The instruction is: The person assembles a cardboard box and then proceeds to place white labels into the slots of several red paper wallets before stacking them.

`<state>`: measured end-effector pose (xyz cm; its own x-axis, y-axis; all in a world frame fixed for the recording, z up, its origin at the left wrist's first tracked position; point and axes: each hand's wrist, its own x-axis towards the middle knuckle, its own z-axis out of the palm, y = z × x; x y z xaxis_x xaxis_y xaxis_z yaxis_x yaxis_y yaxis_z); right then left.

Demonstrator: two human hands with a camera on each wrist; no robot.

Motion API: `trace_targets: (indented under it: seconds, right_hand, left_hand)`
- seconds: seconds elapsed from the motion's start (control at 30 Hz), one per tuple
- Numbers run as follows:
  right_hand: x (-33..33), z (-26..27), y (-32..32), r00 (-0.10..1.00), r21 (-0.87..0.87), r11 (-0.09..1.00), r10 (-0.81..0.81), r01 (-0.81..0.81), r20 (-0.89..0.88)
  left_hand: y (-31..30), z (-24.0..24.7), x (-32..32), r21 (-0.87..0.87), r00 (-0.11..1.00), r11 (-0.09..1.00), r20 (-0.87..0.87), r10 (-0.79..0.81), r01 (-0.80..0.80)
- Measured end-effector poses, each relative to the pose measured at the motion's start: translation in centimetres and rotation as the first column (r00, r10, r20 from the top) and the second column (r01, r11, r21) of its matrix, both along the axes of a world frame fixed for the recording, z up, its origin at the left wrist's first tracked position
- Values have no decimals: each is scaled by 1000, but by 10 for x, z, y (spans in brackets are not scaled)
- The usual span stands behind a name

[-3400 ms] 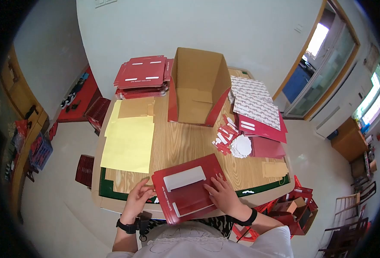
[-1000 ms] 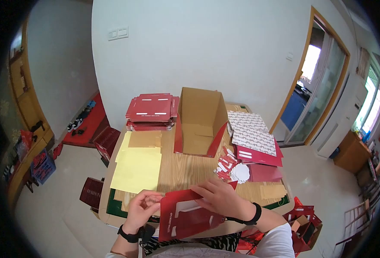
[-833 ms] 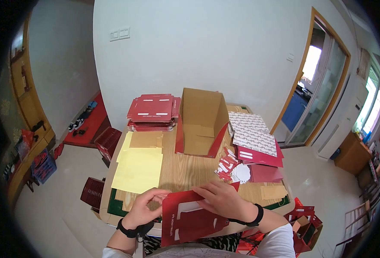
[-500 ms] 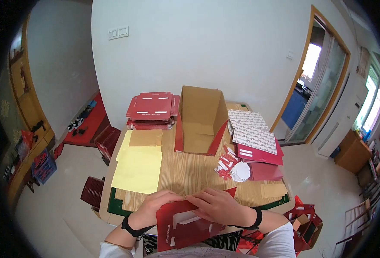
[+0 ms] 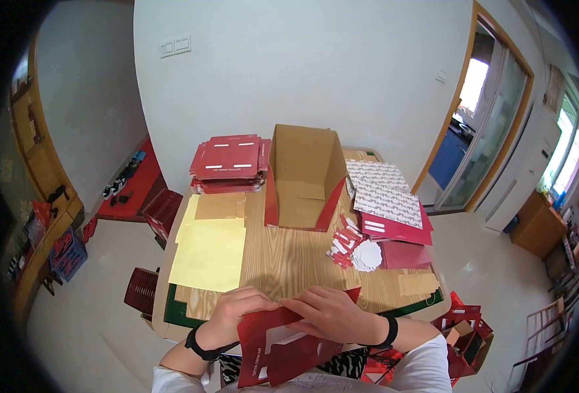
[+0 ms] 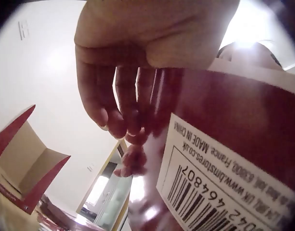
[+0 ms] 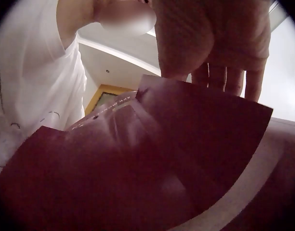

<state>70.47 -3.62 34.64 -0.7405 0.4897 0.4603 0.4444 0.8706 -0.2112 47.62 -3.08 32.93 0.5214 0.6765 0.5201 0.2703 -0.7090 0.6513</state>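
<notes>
I hold a red card box blank [image 5: 283, 347] upright at the near table edge, close to my body. My left hand [image 5: 240, 313] grips its upper left edge, and my right hand [image 5: 322, 313] grips the upper edge beside it, the fingertips almost meeting. In the left wrist view my left hand's fingers [image 6: 113, 96] curl over the red card [image 6: 224, 120], which carries a white barcode label [image 6: 210, 178]. The right wrist view shows my right hand's fingers [image 7: 219, 43] behind the top of the red card [image 7: 162, 159].
On the wooden table [image 5: 289, 255] stand an open brown carton [image 5: 302, 177], a stack of red blanks [image 5: 229, 162], yellow sheets [image 5: 207, 252], patterned sheets [image 5: 384, 193] and small red and white pieces [image 5: 355, 245]. Red crates [image 5: 142, 291] sit on the floor.
The red blank, earlier flat on the table, now stands tilted up toward me. My left hand has moved onto its top edge beside the right hand.
</notes>
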Motion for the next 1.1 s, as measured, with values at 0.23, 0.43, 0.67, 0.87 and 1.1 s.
trace_targets:
  seconds: [0.23, 0.43, 0.67, 0.87, 1.1]
  right_hand:
    - [-2, 2, -2, 1000, -34, 999, -16, 17, 21]
    - [-2, 4, -2, 999, -72, 997, -35, 37, 26]
    - [2, 4, -4, 992, -18, 997, -78, 80, 95]
    - [1, 1, -3, 994, 25, 997, -76, 74, 77]
    - [0, 0, -3, 994, 1, 995, -97, 97, 53]
  left_hand:
    - [-4, 2, 0, -46, 1000, 999, 18, -3, 4]
    - [-3, 7, -1, -33, 1000, 999, -24, -10, 9]
    - [0, 4, -2, -43, 999, 999, 41, -11, 13]
    - [3, 0, -4, -1, 999, 1000, 47, -15, 15]
    - [1, 13, -7, -92, 999, 995, 16, -39, 40]
